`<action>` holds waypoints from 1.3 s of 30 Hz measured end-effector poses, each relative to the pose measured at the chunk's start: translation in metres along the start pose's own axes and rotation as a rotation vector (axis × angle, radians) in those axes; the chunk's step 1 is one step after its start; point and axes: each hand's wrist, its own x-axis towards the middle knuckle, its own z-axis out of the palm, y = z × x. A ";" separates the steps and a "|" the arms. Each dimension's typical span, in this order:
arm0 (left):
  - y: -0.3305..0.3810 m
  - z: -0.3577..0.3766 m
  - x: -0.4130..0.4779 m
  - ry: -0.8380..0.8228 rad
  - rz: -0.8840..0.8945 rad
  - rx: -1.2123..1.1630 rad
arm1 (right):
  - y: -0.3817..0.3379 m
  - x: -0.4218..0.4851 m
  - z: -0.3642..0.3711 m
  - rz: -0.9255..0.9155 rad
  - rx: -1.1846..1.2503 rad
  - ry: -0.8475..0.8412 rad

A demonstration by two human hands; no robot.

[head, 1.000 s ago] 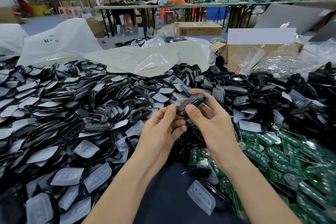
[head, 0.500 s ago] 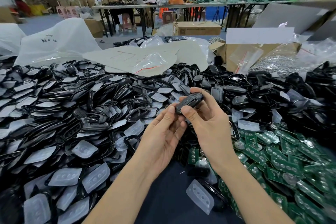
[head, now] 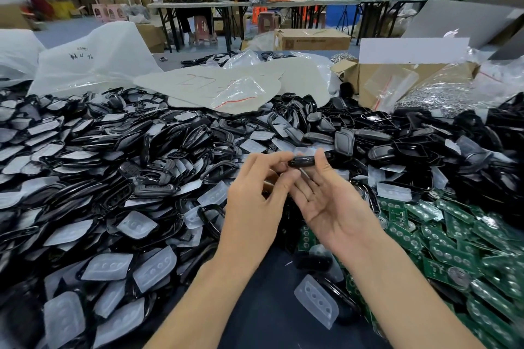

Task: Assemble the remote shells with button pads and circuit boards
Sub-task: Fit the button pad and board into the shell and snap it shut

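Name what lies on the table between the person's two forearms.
Head view: mostly bare dark table, one clear button pad toward the right, and a green board farther from the person.

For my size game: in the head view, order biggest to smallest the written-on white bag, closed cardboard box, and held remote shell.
white bag
cardboard box
remote shell, edge-on
The box sits far away, so looks smaller.
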 end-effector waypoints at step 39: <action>-0.001 0.005 0.000 0.115 0.108 0.179 | 0.019 -0.008 0.009 0.018 -0.009 0.079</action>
